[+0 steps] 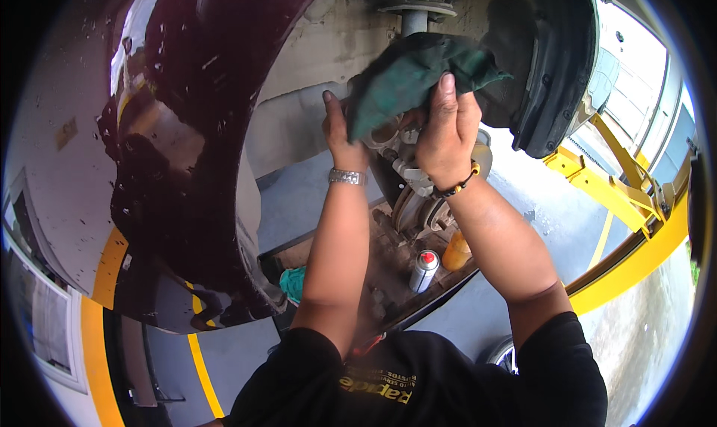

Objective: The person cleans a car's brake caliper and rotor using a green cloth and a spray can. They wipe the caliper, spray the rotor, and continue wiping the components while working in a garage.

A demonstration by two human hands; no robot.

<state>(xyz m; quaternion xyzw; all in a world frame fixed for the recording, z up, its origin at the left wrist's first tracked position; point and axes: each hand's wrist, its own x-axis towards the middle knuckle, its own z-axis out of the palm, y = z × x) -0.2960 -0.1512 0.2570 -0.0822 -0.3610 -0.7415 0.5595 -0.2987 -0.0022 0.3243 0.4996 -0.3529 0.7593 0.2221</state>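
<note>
A dark green cloth (407, 80) is raised in front of the wheel well, below the strut (415, 13). My right hand (448, 125) grips its right part, the thumb pressed on the near side. At the cloth's lower left edge is my left hand (345, 136), its thumb pointing up and apart from the cloth. The cloth covers the left hand's fingers, so their hold cannot be made out. Just below and behind the hands are the hub parts and the brake disc (411, 209), partly hidden by my forearms.
Below the disc, a brown tray (385, 266) carries a red-nozzled spray can (424, 270) and an orange-yellow container (455, 251). A teal cloth (293, 284) lies beside my left forearm. The dark red car panel (183, 151) curves on the left; yellow lift arms (605, 192) stand on the right.
</note>
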